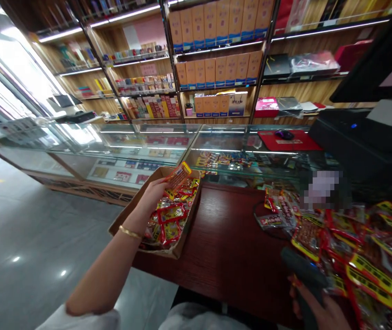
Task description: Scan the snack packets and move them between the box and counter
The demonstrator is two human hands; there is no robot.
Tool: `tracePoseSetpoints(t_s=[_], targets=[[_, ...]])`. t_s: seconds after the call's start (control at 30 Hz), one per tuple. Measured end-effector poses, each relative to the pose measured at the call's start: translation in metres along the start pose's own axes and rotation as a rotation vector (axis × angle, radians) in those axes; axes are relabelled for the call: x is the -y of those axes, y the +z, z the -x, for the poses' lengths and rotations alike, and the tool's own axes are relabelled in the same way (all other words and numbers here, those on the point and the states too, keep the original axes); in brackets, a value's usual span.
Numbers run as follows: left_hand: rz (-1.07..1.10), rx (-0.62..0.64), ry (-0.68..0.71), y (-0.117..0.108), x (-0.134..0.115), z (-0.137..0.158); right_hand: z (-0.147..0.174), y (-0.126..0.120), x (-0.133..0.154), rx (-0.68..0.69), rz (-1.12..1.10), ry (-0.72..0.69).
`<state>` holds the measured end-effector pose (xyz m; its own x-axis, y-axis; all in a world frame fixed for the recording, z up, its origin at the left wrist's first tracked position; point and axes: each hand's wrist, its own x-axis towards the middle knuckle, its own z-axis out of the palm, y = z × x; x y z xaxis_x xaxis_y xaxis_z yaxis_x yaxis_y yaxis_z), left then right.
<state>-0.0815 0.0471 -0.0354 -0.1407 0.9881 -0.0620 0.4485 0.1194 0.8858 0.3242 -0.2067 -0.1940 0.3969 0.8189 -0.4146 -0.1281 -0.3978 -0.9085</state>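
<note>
My left hand (152, 197), with a gold bangle on the wrist, is closed on a snack packet (179, 175) with an orange-red and yellow wrapper. It holds the packet over an open cardboard box (186, 236) filled with similar packets (171, 217). At the lower right, my right hand (311, 298) is wrapped round the handle of a dark handheld barcode scanner (304, 266). The scanner's head points left over the wooden desk. Just beyond it, a heap of red and yellow snack packets (371, 272) covers the right end of the desk.
The dark wooden desk (230, 247) adjoins a glass display counter (140, 142). A red mat (290, 141) with a mouse (284, 134) lies on the glass, near a black machine (345, 142) and a monitor (374, 59). Stocked shelves (216, 52) line the wall.
</note>
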Motion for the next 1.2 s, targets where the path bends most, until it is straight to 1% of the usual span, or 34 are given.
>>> tracePoseSetpoints(t_s=[0.07, 0.13, 0.17, 0.23, 0.3, 0.33, 0.4, 0.43, 0.5, 0.57, 0.7, 0.77, 0.87, 1.0, 1.1, 1.2], targets=[[0.15, 0.029, 0.0, 0.009, -0.012, 0.028, -0.001, 0.005, -0.003, -0.02, -0.023, -0.024], [0.274, 0.078, -0.012, 0.029, -0.022, 0.058, 0.001, 0.009, -0.003, -0.019, -0.032, -0.034], [0.352, 0.129, -0.031, 0.043, -0.026, 0.072, 0.003, 0.01, -0.002, -0.022, -0.023, -0.045], [0.526, 0.303, -0.095, 0.076, -0.028, 0.097, 0.009, 0.012, 0.003, -0.034, 0.052, -0.094], [0.654, 0.487, -0.165, 0.108, -0.023, 0.115, 0.021, 0.013, 0.011, -0.068, 0.206, -0.184], [0.674, 0.546, -0.189, 0.123, -0.019, 0.121, 0.027, 0.013, 0.016, -0.09, 0.297, -0.239], [0.654, 0.586, -0.211, 0.144, -0.006, 0.129, 0.041, 0.012, 0.027, -0.129, 0.448, -0.363], [0.64, 0.593, -0.221, 0.151, 0.0, 0.131, 0.046, 0.011, 0.033, -0.138, 0.497, -0.419], [0.616, 0.6, -0.237, 0.156, 0.011, 0.133, 0.055, 0.009, 0.043, -0.141, 0.562, -0.506], [0.599, 0.596, -0.243, 0.155, 0.017, 0.134, 0.058, 0.006, 0.051, -0.114, 0.621, -0.569], [0.59, 0.603, -0.259, 0.146, 0.017, 0.134, 0.054, 0.0, 0.059, -0.014, 0.746, -0.663], [0.582, 0.602, -0.267, 0.143, 0.014, 0.134, 0.053, -0.001, 0.06, 0.001, 0.773, -0.672], [0.566, 0.581, -0.254, 0.142, 0.012, 0.133, 0.055, 0.0, 0.061, -0.014, 0.771, -0.669], [0.543, 0.594, -0.221, 0.143, 0.012, 0.132, 0.059, 0.0, 0.062, -0.02, 0.78, -0.671], [0.558, 0.568, -0.223, 0.145, 0.011, 0.133, 0.061, -0.003, 0.064, -0.005, 0.78, -0.671], [0.576, 0.554, -0.235, 0.147, 0.01, 0.133, 0.06, -0.004, 0.062, -0.039, 0.737, -0.632]])
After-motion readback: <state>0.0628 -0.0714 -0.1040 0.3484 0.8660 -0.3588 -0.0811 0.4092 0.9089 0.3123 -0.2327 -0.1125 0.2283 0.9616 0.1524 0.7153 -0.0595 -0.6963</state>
